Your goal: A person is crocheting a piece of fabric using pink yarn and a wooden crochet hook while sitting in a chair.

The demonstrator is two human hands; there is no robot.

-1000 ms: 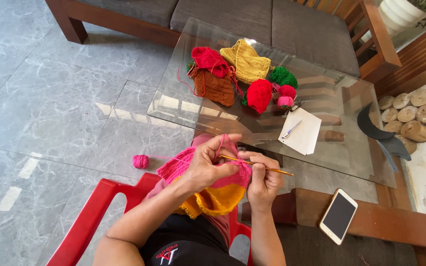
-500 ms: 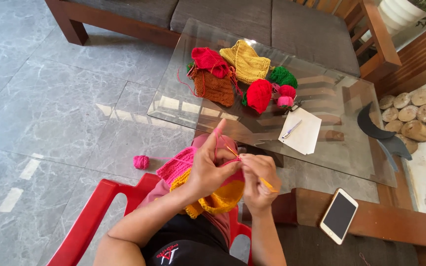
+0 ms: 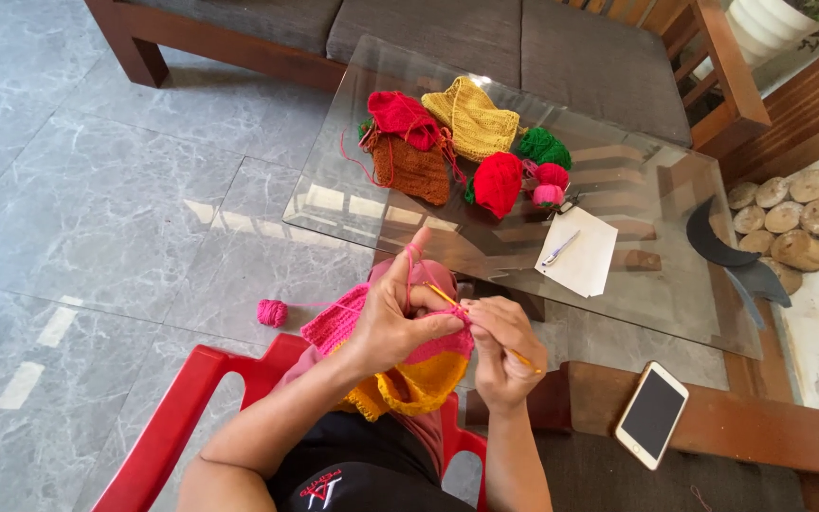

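My left hand [image 3: 392,318] grips the top edge of a pink and yellow crocheted piece [image 3: 400,374] held over my lap, its index finger raised with pink yarn looped over it. My right hand [image 3: 502,353] holds a thin yellow crochet hook [image 3: 482,327] whose tip is worked into the pink edge beside my left thumb. A strand of pink yarn runs from the piece to a small pink yarn ball [image 3: 272,312] lying on the grey floor to the left.
I sit in a red plastic chair [image 3: 177,417]. Ahead is a glass table [image 3: 372,223] with crocheted pieces [image 3: 433,137], yarn balls [image 3: 537,161], and paper with a pen [image 3: 580,251]. A phone [image 3: 651,414] lies on a wooden armrest at right. A sofa [image 3: 466,38] stands beyond.
My right hand has turned the hook from lying level to pointing up-left into the pink edge. My left index finger has lifted with the yarn over it.
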